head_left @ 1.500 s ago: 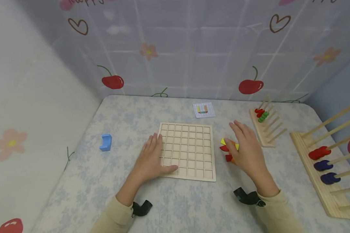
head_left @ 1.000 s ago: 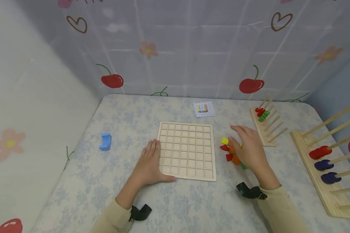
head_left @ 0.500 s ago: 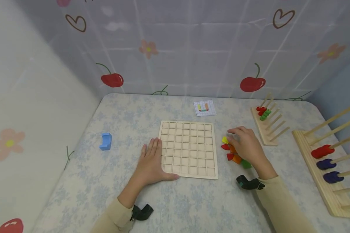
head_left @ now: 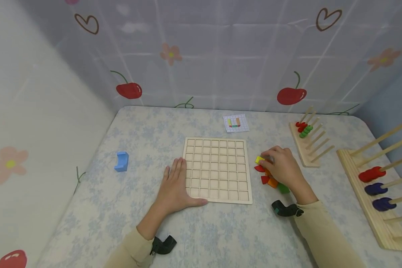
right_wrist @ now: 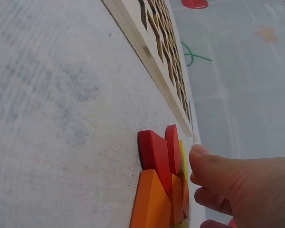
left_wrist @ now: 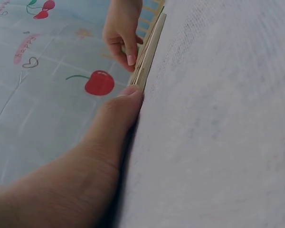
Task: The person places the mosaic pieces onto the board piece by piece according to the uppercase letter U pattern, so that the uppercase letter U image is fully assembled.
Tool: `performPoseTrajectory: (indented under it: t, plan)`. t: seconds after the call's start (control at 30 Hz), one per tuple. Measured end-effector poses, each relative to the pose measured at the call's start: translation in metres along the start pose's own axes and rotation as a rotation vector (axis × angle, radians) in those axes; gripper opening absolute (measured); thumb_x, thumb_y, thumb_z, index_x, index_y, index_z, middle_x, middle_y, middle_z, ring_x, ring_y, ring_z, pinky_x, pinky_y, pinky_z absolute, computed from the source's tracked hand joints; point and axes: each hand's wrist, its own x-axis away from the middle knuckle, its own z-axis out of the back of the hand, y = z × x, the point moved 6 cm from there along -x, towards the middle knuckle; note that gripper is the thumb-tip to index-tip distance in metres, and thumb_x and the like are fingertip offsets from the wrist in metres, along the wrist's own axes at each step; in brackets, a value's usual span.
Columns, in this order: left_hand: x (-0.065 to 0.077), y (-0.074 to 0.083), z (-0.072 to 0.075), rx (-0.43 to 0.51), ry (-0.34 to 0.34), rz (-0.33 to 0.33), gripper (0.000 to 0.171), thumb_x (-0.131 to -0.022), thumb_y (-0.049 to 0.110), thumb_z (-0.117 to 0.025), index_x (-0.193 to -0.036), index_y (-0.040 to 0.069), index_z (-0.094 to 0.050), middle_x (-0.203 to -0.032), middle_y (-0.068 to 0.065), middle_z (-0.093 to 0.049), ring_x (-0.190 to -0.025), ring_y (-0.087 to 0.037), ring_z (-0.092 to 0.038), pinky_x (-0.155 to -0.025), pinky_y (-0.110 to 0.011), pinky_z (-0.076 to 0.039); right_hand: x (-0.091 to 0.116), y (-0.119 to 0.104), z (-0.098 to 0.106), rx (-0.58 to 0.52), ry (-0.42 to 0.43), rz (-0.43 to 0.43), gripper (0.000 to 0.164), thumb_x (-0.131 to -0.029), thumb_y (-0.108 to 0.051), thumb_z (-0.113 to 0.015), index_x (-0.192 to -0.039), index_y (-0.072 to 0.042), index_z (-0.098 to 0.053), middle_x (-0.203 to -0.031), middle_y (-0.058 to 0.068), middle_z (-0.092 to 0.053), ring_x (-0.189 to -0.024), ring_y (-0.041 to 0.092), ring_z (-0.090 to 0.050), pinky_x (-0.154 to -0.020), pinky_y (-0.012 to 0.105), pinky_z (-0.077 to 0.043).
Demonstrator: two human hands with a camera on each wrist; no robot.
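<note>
A square wooden grid board lies in the middle of the table. My left hand rests along its left side with fingers straight, and the thumb lies at its near edge. To the right of the board sits a small cluster of coloured blocks. My right hand is over it, thumb and index fingertips pinching a yellow block at the cluster's far end. Beside the hand are red blocks, an orange block and a green block. The palm hides part of the cluster.
A card with a coloured pattern lies behind the board. A blue notched block stands at the left. On the right are a small peg rack with red and green beads and a larger peg rack with red and dark blue ones.
My right hand has come down and in over the blocks, its thumb and index finger closing together at the yellow one. The left hand stays by the board, its thumb slipping to the near edge.
</note>
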Motion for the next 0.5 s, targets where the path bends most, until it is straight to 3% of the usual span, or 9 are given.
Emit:
performPoseTrajectory:
  t: [0.27, 0.5]
  plan:
    - [-0.0012, -0.0014, -0.0011, -0.007, 0.011, -0.016, 0.151, -0.056, 0.095, -0.06, -0.159, 0.002, 0.001, -0.168, -0.015, -0.001, -0.156, -0.028, 0.001, -0.125, -0.053, -0.006, -0.0013, 0.0007, -0.0022, 0.001, -0.002, 0.013, 0.03, -0.092, -0.023, -0.072, -0.115, -0.004, -0.072, -0.114, 0.017, -0.062, -0.106, 0.039, -0.046, -0.081, 0.049, -0.046]
    - [-0.0016, -0.0023, -0.0019, -0.018, -0.001, -0.013, 0.151, -0.056, 0.097, -0.057, -0.159, 0.003, 0.003, -0.168, -0.013, 0.001, -0.156, -0.026, 0.003, -0.126, -0.051, -0.005, -0.004, 0.0017, -0.0025, -0.064, 0.021, -0.01, 0.025, -0.088, -0.019, -0.076, -0.108, -0.004, -0.071, -0.109, 0.017, -0.067, -0.104, 0.036, -0.044, -0.079, 0.045, -0.044]
